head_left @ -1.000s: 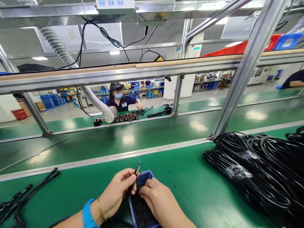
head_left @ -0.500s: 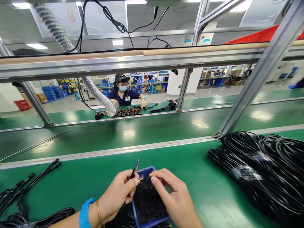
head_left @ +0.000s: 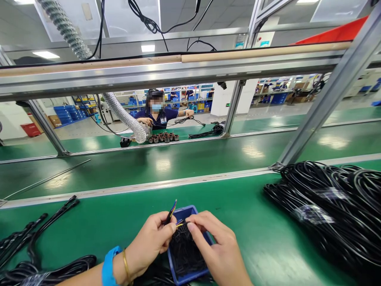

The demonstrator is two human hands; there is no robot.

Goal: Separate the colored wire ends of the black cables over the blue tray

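Note:
My left hand is closed round the end of a black cable, from which thin coloured wires fan out, some upward and some to the right. Facing those wires, my right hand pinches a small dark piece that looks like a short black tube, mostly hidden by the fingertips. Both hands hover over a blue bin filled with short black tubes. The wire tips and the right fingertips are close together; whether they touch I cannot tell.
Coiled black cables are heaped on the right of the green bench. More black cables lie at left. Metal frame posts rise beyond. Across the bench a masked co-worker handles a cable behind several small copper-topped parts.
My hands keep nearly the same pose over the bin. The view has shifted slightly. The co-worker's arm has risen and stretched outward with a cable.

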